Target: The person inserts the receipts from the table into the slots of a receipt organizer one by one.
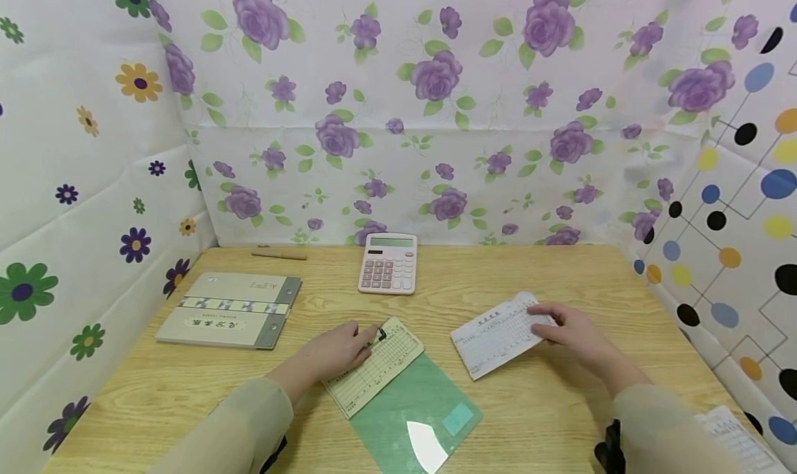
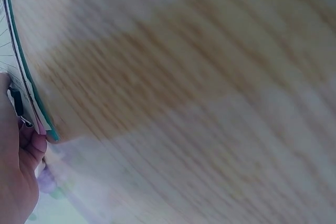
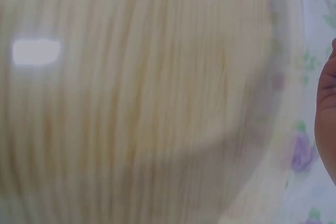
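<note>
In the head view my left hand (image 1: 339, 351) grips the corner of a cream printed form (image 1: 380, 367) lying over a green translucent plastic folder (image 1: 414, 412). A small black clip (image 1: 382, 334) sits by its fingertips. From the left wrist, the fingers (image 2: 34, 148) curl under the layered edge of papers and green plastic, beside the black clip (image 2: 17, 101). On the right, my right hand (image 1: 575, 339) pinches the right end of a white printed form (image 1: 498, 332), thumb on top. Only the side of that hand (image 3: 326, 119) enters the right wrist view; the form is hidden there.
A pink calculator (image 1: 389, 263) lies at the table's back middle. At the left are a beige ledger book (image 1: 230, 308) with grey corners and a brown stick-like item (image 1: 279, 253). More printed paper (image 1: 737, 439) lies at the near right edge. Patterned cloth (image 1: 398, 149) surrounds the table.
</note>
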{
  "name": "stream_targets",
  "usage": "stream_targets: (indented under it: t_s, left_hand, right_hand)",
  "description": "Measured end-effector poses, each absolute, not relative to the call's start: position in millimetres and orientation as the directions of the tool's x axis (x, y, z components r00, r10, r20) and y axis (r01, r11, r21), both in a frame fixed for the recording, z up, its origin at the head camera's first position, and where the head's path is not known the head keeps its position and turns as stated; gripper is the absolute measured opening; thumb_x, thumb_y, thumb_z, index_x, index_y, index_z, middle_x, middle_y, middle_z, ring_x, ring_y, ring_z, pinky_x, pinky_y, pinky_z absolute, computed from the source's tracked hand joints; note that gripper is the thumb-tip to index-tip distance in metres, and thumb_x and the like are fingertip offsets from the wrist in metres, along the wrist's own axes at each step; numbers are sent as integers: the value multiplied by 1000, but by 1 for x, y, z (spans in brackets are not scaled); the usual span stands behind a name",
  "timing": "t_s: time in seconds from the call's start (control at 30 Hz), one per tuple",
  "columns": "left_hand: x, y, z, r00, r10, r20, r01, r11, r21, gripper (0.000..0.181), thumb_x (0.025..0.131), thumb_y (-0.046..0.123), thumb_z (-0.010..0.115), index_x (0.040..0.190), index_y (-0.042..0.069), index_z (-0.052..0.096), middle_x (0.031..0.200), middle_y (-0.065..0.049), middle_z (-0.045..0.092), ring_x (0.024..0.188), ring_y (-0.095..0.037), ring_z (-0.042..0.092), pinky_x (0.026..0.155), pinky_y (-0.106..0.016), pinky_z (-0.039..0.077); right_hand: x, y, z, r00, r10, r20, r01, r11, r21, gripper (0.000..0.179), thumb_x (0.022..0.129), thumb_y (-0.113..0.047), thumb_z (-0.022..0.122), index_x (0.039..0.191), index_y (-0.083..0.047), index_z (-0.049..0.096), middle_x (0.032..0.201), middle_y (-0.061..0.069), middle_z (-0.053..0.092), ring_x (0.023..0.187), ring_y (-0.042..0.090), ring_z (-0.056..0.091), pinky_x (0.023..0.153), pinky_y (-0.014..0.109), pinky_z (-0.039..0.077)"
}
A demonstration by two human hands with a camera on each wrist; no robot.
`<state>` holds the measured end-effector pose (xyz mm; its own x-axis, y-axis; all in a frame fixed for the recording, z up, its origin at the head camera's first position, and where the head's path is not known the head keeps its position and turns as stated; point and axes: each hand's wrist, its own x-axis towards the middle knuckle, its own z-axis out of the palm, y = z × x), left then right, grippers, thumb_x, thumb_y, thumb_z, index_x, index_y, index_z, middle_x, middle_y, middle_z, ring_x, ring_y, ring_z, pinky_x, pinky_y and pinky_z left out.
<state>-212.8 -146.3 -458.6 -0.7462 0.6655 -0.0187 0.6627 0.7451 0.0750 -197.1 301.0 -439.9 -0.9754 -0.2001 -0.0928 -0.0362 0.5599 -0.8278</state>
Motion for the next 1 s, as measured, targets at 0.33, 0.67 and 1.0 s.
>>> stream_targets:
  t_s: [0.33,0.67,1.0]
  left_hand:
    - [-212,-147,-459,-736,677,-8,675,735,67,47,97,30,50,140,11,43,82,0,42,63,-9,38,54,-24,37]
    - [-212,-146,-460,-729,684,-1,682,727,78,46,98,30,50,140,11,43,81,0,42,62,-9,39,53,-24,37]
    - [-215,-148,-462,-739,674,-9,671,737,85,47,98,29,50,140,11,43,83,-2,43,64,-10,40,55,-25,38]
  right_hand:
    - [-207,244,-442,-950,-288,-119,-55,529,-847,41,87,-32,67,124,-15,60,120,10,53,80,21,54,72,38,49]
    - [-215,216,-445,-937,-321,-136,-78,574,-815,28,88,-23,67,115,-17,65,127,8,52,91,21,50,71,34,47]
    - [-214,252,-430,-944,-301,-132,-48,525,-850,40,88,-27,66,124,-10,59,122,11,53,82,26,54,73,40,48]
